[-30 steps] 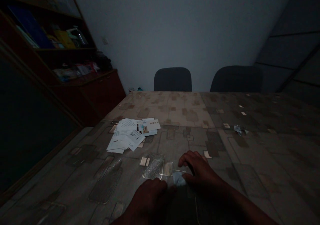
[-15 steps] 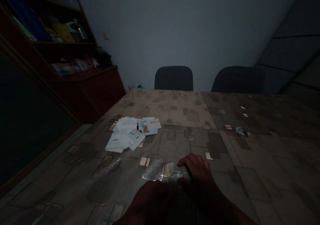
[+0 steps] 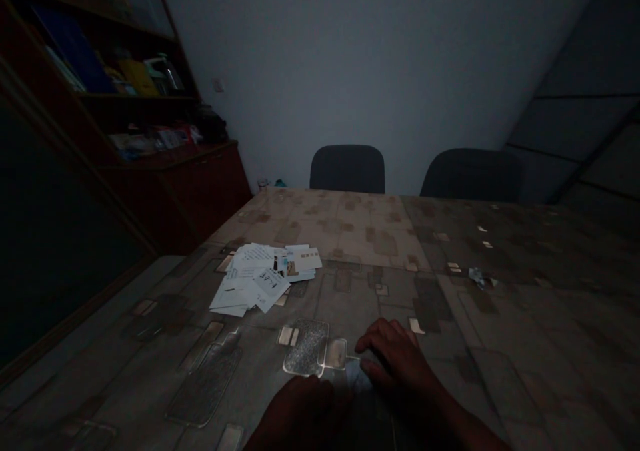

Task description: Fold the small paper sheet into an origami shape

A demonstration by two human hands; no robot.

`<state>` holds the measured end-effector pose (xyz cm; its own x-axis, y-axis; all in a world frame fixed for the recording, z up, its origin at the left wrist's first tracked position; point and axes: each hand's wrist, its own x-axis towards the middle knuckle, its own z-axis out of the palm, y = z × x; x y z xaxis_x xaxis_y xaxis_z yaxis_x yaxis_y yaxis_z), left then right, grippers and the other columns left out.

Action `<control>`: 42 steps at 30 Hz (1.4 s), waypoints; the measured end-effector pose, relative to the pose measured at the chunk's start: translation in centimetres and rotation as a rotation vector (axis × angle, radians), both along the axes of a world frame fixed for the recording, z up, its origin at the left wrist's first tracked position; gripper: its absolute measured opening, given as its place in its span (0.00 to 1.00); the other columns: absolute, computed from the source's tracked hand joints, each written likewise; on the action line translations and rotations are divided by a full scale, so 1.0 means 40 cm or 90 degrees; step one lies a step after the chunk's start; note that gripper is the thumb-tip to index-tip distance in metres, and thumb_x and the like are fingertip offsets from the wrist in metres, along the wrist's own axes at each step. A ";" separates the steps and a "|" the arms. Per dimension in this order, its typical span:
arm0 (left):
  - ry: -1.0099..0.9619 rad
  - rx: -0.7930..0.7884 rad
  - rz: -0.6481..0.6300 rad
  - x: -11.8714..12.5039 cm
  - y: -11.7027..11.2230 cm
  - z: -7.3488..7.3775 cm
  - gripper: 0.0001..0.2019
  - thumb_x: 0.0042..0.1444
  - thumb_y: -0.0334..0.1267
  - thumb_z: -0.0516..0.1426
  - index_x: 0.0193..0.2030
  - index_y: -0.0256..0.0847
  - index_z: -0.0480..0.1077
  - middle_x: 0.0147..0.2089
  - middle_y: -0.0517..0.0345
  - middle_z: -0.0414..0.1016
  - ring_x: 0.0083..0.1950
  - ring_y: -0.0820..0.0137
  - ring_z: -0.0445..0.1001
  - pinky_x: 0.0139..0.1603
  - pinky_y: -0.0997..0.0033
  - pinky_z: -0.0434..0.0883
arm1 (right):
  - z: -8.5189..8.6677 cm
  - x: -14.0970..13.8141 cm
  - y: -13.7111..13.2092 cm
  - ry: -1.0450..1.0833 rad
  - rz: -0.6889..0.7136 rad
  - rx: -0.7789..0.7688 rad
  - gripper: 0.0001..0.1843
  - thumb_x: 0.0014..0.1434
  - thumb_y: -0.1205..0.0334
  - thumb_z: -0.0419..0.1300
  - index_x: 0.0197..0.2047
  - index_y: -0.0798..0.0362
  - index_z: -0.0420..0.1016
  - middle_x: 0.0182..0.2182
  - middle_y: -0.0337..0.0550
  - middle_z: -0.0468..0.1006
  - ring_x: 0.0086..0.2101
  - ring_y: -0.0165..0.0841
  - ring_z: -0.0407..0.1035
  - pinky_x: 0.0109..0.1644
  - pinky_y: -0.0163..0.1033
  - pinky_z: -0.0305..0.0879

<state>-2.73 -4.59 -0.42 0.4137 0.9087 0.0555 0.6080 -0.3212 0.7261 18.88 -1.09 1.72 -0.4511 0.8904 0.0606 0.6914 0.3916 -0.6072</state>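
Low in the dim picture, both hands are close together over the near part of the patterned tablecloth (image 3: 365, 291). My left hand (image 3: 303, 407) is closed like a fist, back of the hand up; what its fingers hold is hidden in shadow. My right hand (image 3: 395, 357) has its fingers bent and its thumb pressed at a small pale piece (image 3: 357, 375), perhaps paper, lying between the two hands. Shadow hides most of that piece. Farther off to the left, a loose pile of white papers and cards (image 3: 270, 274), some with writing, lies on the cloth.
A small crumpled scrap (image 3: 477, 277) lies on the table's right side. Two dark chairs (image 3: 347, 169) stand behind the far edge, against the wall. A wooden shelf unit (image 3: 200, 171) with folders and a kettle-like thing rises at the left.
The camera has tilted up slightly, so the scene sits lower. My right index finger and thumb are nearer each other, and more of the pale piece shows. The pile is unchanged.
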 end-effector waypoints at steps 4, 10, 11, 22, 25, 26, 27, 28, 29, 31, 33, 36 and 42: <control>0.121 0.043 -0.042 0.003 0.000 0.005 0.20 0.63 0.41 0.52 0.20 0.42 0.68 0.17 0.64 0.57 0.18 0.74 0.51 0.21 0.68 0.48 | -0.005 -0.003 0.003 0.004 0.027 0.015 0.05 0.58 0.60 0.61 0.40 0.49 0.73 0.39 0.40 0.72 0.42 0.39 0.63 0.47 0.45 0.53; 0.175 0.022 -0.020 -0.019 -0.003 -0.005 0.18 0.63 0.43 0.53 0.23 0.40 0.69 0.21 0.62 0.65 0.23 0.73 0.60 0.23 0.73 0.53 | 0.004 -0.010 0.000 0.021 0.008 -0.019 0.07 0.52 0.67 0.63 0.36 0.51 0.70 0.36 0.39 0.72 0.41 0.38 0.64 0.47 0.43 0.54; 0.148 0.020 -0.023 -0.026 -0.001 -0.006 0.17 0.63 0.43 0.52 0.24 0.40 0.70 0.22 0.62 0.66 0.24 0.73 0.61 0.24 0.74 0.54 | 0.009 -0.010 0.001 0.031 0.001 -0.028 0.07 0.51 0.69 0.62 0.35 0.51 0.69 0.35 0.39 0.72 0.40 0.37 0.64 0.46 0.43 0.55; -0.230 -0.116 0.014 0.041 0.088 0.099 0.12 0.50 0.45 0.59 0.26 0.37 0.73 0.26 0.62 0.63 0.26 0.73 0.61 0.28 0.75 0.56 | 0.081 -0.001 0.016 0.299 -0.005 -0.103 0.05 0.51 0.60 0.58 0.29 0.52 0.67 0.25 0.36 0.67 0.29 0.32 0.65 0.33 0.35 0.58; -0.276 -0.167 0.061 0.062 0.098 0.097 0.15 0.49 0.48 0.59 0.23 0.37 0.68 0.22 0.65 0.59 0.25 0.73 0.58 0.27 0.75 0.54 | 0.082 0.005 0.013 0.321 -0.044 -0.099 0.07 0.53 0.57 0.57 0.32 0.52 0.68 0.26 0.36 0.68 0.29 0.33 0.65 0.34 0.36 0.59; -0.291 -0.183 0.068 0.063 0.099 0.094 0.16 0.49 0.50 0.59 0.23 0.38 0.67 0.22 0.65 0.58 0.25 0.73 0.57 0.26 0.75 0.53 | 0.080 0.006 0.012 0.316 -0.058 -0.095 0.08 0.53 0.56 0.57 0.33 0.52 0.69 0.26 0.37 0.68 0.29 0.33 0.65 0.34 0.36 0.59; -0.304 -0.193 0.068 0.062 0.098 0.090 0.17 0.49 0.51 0.59 0.23 0.38 0.66 0.22 0.66 0.57 0.25 0.73 0.56 0.26 0.75 0.53 | 0.079 0.006 0.011 0.306 -0.065 -0.089 0.09 0.53 0.56 0.57 0.33 0.52 0.70 0.26 0.37 0.69 0.30 0.33 0.65 0.34 0.36 0.59; -0.311 -0.196 0.065 0.060 0.097 0.086 0.18 0.50 0.52 0.58 0.23 0.38 0.65 0.22 0.66 0.57 0.25 0.73 0.56 0.26 0.75 0.53 | 0.078 0.006 0.010 0.292 -0.068 -0.083 0.09 0.53 0.55 0.57 0.32 0.52 0.71 0.26 0.38 0.69 0.30 0.33 0.65 0.35 0.37 0.60; -0.314 -0.195 0.062 0.057 0.095 0.083 0.18 0.50 0.52 0.58 0.23 0.38 0.65 0.22 0.66 0.57 0.25 0.73 0.55 0.26 0.75 0.53 | 0.076 0.006 0.010 0.275 -0.061 -0.076 0.09 0.53 0.55 0.58 0.30 0.52 0.71 0.26 0.38 0.69 0.30 0.34 0.65 0.35 0.37 0.60; -0.305 -0.186 0.065 0.051 0.092 0.080 0.17 0.51 0.51 0.57 0.23 0.39 0.64 0.23 0.65 0.56 0.26 0.73 0.55 0.27 0.75 0.53 | 0.072 0.005 0.010 0.255 -0.043 -0.060 0.11 0.54 0.55 0.57 0.27 0.52 0.71 0.25 0.39 0.70 0.30 0.34 0.65 0.35 0.37 0.60; -0.297 -0.183 0.077 0.049 0.089 0.079 0.17 0.51 0.51 0.57 0.23 0.39 0.63 0.23 0.65 0.56 0.26 0.73 0.55 0.27 0.75 0.53 | 0.065 0.003 0.009 0.253 -0.031 -0.051 0.14 0.59 0.53 0.53 0.29 0.52 0.72 0.26 0.39 0.70 0.31 0.34 0.65 0.35 0.37 0.60; -0.299 -0.192 0.094 0.049 0.089 0.077 0.16 0.49 0.51 0.56 0.23 0.40 0.61 0.22 0.66 0.55 0.25 0.73 0.54 0.27 0.74 0.52 | 0.050 -0.002 0.006 0.244 -0.032 -0.034 0.15 0.60 0.51 0.53 0.32 0.52 0.73 0.27 0.40 0.71 0.31 0.34 0.65 0.36 0.37 0.60; -0.267 -0.131 0.078 0.053 0.087 0.079 0.14 0.50 0.48 0.54 0.22 0.40 0.61 0.23 0.65 0.56 0.26 0.72 0.56 0.28 0.74 0.53 | 0.034 -0.011 0.005 0.272 0.011 -0.013 0.19 0.61 0.47 0.53 0.26 0.51 0.67 0.24 0.38 0.68 0.29 0.33 0.62 0.34 0.36 0.57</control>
<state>-0.62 -1.10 2.73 0.2827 0.9592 0.0081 0.2732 -0.0886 0.9579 18.43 -0.90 3.10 -0.4047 0.8856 0.2279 0.3693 0.3863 -0.8452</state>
